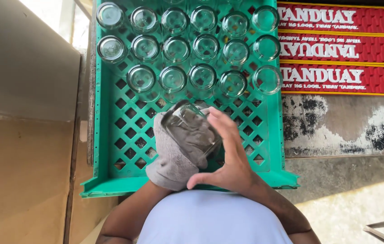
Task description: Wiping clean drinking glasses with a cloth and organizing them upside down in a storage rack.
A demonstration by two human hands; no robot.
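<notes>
Underneath, a green lattice crate (124,122) sits beside red ribbed mats (341,49) on worn counter (336,126).

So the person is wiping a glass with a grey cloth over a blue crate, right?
Not quite: the crate is green, not blue, as the head view shows. The rest stands: the right hand holds the glass while the grey cloth covers the left hand.
</notes>
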